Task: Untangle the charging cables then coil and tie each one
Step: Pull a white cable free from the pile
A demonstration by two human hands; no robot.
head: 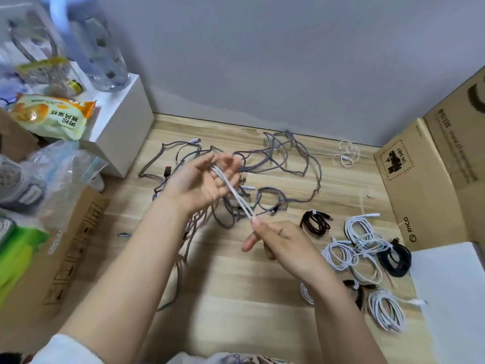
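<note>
1. A wooden floor [236, 298] carries a grey cable tangle [278, 164].
2. Coiled cables [367, 248] (white and black) lie at the right.
3. The left hand [202, 179], palm up, fingers loosely curled, holds a white cable [236, 193].
4. The right hand [278, 240] pinches its lower end.

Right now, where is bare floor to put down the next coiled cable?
Bare wood floor lies between the two forearms, near the person. Another strip runs between the grey tangle and the cardboard box. It is crowded at the right, where the coiled cables lie, and under the hands.
</note>
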